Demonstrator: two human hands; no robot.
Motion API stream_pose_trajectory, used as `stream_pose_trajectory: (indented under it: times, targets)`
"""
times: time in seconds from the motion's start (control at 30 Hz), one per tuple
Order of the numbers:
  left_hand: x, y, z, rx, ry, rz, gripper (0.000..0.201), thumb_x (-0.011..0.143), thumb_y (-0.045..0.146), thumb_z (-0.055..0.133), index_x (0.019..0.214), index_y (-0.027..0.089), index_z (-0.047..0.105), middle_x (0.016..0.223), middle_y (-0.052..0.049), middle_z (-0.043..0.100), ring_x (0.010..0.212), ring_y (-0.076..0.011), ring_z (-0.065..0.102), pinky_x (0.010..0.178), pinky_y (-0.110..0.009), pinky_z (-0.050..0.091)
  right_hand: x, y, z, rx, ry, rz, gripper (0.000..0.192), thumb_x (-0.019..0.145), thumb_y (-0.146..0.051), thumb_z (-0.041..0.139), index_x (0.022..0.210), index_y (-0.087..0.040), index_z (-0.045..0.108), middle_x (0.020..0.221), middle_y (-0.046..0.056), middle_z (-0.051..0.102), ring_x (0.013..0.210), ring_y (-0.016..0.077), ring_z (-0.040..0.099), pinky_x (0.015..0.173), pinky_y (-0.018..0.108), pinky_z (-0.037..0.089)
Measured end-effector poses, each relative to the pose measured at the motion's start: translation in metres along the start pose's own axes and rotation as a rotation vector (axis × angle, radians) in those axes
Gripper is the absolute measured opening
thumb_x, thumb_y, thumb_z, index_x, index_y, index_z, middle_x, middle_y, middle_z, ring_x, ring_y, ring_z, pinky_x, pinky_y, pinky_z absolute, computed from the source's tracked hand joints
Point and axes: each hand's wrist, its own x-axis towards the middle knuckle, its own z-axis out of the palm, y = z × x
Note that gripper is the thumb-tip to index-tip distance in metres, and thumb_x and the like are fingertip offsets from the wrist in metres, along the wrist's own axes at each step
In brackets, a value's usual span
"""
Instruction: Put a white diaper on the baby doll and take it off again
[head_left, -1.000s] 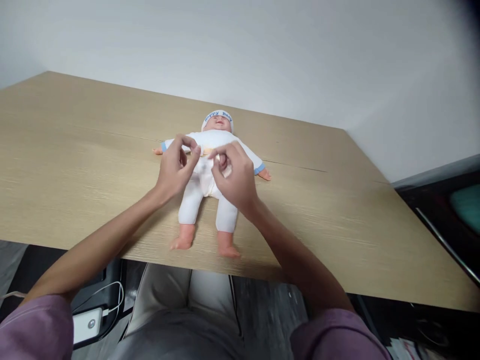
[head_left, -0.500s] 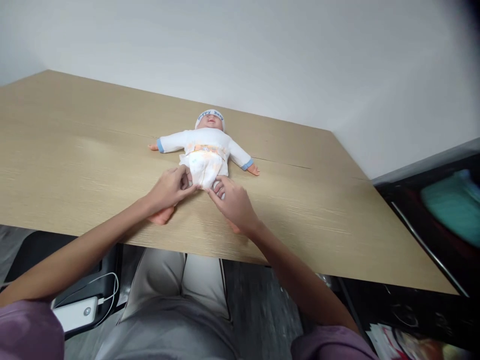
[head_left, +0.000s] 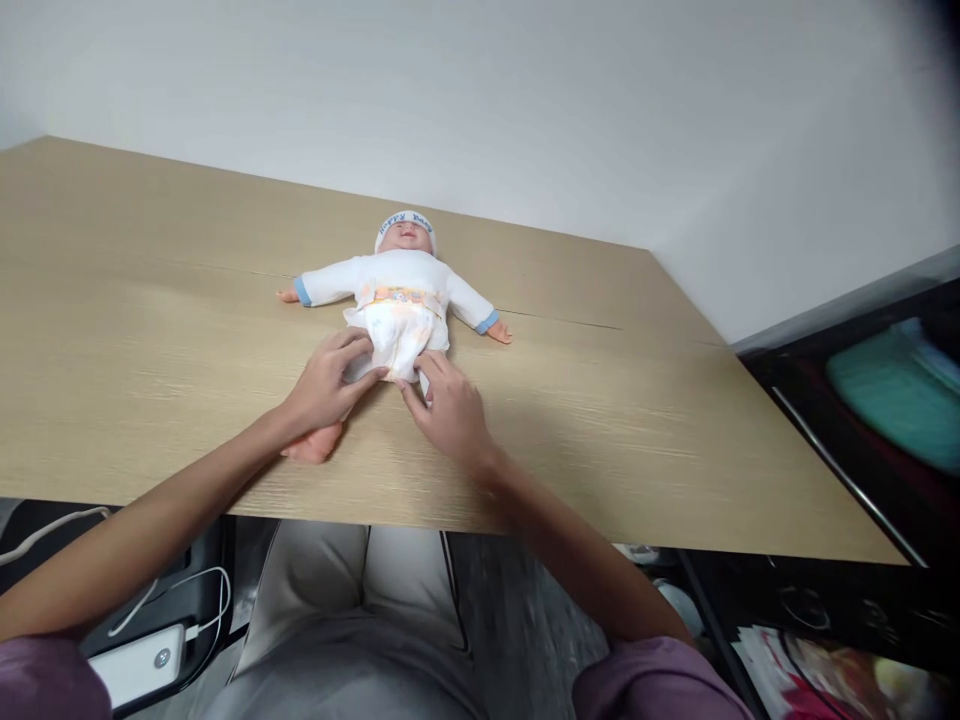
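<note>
A baby doll (head_left: 401,285) in a white suit with blue cuffs lies face up on the wooden table (head_left: 637,420), head toward the wall. A white diaper with orange print (head_left: 394,335) covers its middle. My left hand (head_left: 324,385) rests on the doll's left leg and pinches the white trouser cloth just below the diaper. My right hand (head_left: 448,410) lies over the other leg, fingers pinching the cloth at the diaper's lower edge. One bare foot (head_left: 307,447) shows under my left wrist; the other leg is hidden.
A white wall rises behind the table. A white power bank with a cable (head_left: 135,665) lies below the table's near edge at left. Dark shelving with a teal object (head_left: 892,390) stands to the right. My lap sits under the table's front edge.
My hands have dropped from the doll's waist to its thighs, uncovering the diaper and chest. The trousers now sit lower on the legs. The view has shifted a little.
</note>
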Motion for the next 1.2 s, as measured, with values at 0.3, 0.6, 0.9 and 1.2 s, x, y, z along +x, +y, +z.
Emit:
stream_pose_trajectory:
  times: [0.3,0.6,0.9,1.2]
  targets:
    - [-0.001,-0.011,0.01,-0.282,0.06,-0.241,0.039,0.096,0.051,0.084,0.111,0.024,0.06,0.107,-0.004,0.07,0.099,-0.0244,0.063,0.091,-0.04,0.052,0.006,0.007,-0.001,0.277,0.067,0.207,0.036,0.097,-0.047,0.081,0.12,-0.027,0.061,0.112,0.004,0.083,0.069,0.0209,0.066,0.073,0.037,0.051]
    - [-0.001,-0.017,0.014,-0.5,0.168,-0.384,0.06,0.079,0.049,0.102,0.119,0.021,0.066,0.113,-0.005,0.075,0.106,-0.0246,0.071,0.095,-0.037,0.053,0.004,0.012,-0.013,0.264,0.162,0.201,0.033,0.102,-0.06,0.08,0.102,-0.028,0.072,0.106,0.004,0.088,0.092,0.0277,0.073,0.092,0.044,0.054]
    - [0.004,-0.011,0.001,-0.596,-0.055,-0.447,0.053,0.092,0.063,0.091,0.12,0.018,0.083,0.119,-0.011,0.084,0.107,-0.0284,0.074,0.09,-0.038,0.054,0.006,0.006,-0.012,0.271,0.095,0.205,0.027,0.101,-0.053,0.082,0.1,-0.027,0.079,0.106,0.005,0.088,0.1,0.0297,0.075,0.094,0.046,0.054]
    - [0.003,-0.014,0.004,-0.834,-0.051,-0.497,0.055,0.087,0.055,0.097,0.125,0.018,0.08,0.131,-0.013,0.083,0.122,-0.0312,0.076,0.106,-0.043,0.058,0.005,0.007,-0.018,0.391,0.146,0.351,0.039,0.094,-0.064,0.085,0.097,-0.026,0.075,0.103,0.006,0.088,0.082,0.0237,0.074,0.083,0.04,0.054]
